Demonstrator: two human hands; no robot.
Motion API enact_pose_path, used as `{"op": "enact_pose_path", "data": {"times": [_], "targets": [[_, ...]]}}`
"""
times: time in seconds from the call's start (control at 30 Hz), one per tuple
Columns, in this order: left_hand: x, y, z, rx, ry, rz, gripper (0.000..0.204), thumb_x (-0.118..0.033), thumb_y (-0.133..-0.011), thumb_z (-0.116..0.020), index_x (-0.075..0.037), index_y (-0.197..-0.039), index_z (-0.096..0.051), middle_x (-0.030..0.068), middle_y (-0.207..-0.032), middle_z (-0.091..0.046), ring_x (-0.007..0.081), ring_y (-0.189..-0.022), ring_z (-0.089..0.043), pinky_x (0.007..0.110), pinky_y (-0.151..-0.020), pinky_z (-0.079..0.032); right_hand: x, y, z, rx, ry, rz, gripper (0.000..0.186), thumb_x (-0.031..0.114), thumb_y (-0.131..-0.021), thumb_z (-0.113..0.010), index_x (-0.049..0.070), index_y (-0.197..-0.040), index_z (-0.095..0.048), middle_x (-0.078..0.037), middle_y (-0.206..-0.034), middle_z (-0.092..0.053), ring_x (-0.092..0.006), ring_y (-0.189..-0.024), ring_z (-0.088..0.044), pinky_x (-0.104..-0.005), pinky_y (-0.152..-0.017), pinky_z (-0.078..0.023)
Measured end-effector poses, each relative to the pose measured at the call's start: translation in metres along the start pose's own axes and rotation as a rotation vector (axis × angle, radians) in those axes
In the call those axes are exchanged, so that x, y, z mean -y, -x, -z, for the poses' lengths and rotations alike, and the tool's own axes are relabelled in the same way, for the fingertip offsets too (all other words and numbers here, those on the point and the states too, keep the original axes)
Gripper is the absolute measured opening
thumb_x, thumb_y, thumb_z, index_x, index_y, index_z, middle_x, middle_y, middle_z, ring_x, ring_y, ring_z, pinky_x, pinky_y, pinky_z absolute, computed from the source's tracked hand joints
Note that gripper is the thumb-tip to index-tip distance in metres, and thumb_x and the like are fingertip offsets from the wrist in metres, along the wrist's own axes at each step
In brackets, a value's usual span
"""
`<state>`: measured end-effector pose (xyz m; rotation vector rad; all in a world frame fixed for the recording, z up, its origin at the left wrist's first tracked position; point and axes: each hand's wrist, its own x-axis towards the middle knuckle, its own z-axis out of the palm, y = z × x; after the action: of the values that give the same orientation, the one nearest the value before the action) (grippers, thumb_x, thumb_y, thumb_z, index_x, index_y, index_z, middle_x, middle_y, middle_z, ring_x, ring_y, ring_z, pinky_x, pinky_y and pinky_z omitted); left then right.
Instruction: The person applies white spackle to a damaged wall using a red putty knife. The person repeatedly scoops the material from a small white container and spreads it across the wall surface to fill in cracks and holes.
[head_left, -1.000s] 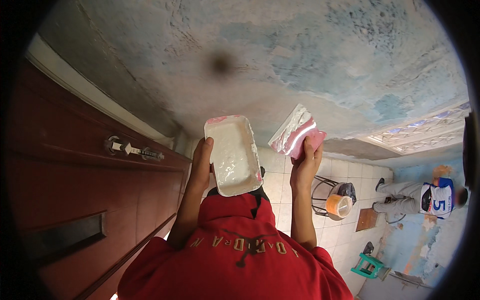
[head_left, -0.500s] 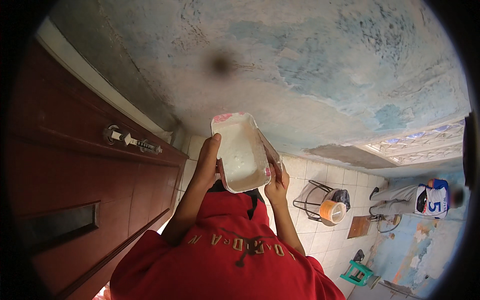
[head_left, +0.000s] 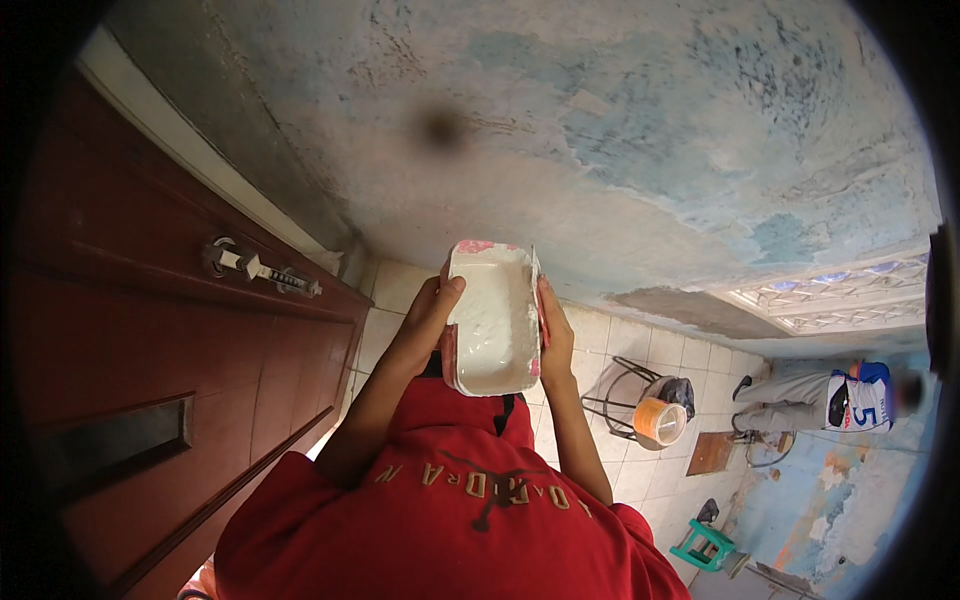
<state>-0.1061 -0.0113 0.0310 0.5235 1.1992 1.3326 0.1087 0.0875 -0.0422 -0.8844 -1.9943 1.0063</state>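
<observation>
Just in front of the chest of a red shirt (head_left: 460, 450), one pale tray (head_left: 492, 385) is held up between the two hands, its inside coated with wet white paste (head_left: 495, 310). The left hand (head_left: 428, 318) has its grip closed on the tray's left long edge, thumb over the rim near the far left corner, other fingers mostly hidden. The right hand (head_left: 556, 335) has a narrow grip on one flat pink piece (head_left: 544, 323), seen edge-on along the tray's right long edge; I cannot tell whether those fingers also bear on the tray.

The tray looks stiff and fairly light, with the paste probably adding some weight and making the inner walls slippery. Its long edges, held from the outside and kept level, seem the best hold. The pink piece looks thin, best pinched away from any smear.

Counted: one tray, one pink piece, one orange bucket (head_left: 650, 422), one dark bag (head_left: 680, 392) just beside it, one green stool (head_left: 715, 537) and one brown board (head_left: 711, 454) toward the right edge of the tiled floor (head_left: 640, 480), one co-worker (head_left: 858, 400) beyond, and one red-brown door (head_left: 120, 330) at left.
</observation>
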Motion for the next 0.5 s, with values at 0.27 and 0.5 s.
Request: {"op": "enact_pose_path", "data": {"times": [0.27, 0.5], "targets": [[0.031, -0.011, 0.013, -0.054, 0.086, 0.030, 0.064, -0.051, -0.103, -0.053, 0.001, -0.141, -0.050, 0.0125, -0.125, -0.062, 0.0171, -0.114, -0.060, 0.035, -0.093, -0.051, -0.055, 0.012, 0.001, 0.158, 0.379, 0.106, 0.049, -0.004, -0.093, -0.056, 0.003, -0.141, -0.055, -0.023, -0.139, -0.060, -0.0368, -0.131, -0.059, -0.0410, -0.110, -0.047], [0.011, -0.008, 0.014, -0.090, -0.213, -0.106, 0.059, -0.043, -0.103, -0.057, 0.003, -0.140, -0.052, 0.0126, -0.127, -0.061, 0.0200, -0.118, -0.057, 0.035, -0.098, -0.047, -0.024, -0.021, 0.060, -0.045, 0.074, -0.183, 0.028, 0.014, -0.103, -0.063, -0.002, -0.124, -0.056, -0.018, -0.104, -0.071, -0.0249, -0.094, -0.070, -0.0344, -0.084, -0.054]]}}
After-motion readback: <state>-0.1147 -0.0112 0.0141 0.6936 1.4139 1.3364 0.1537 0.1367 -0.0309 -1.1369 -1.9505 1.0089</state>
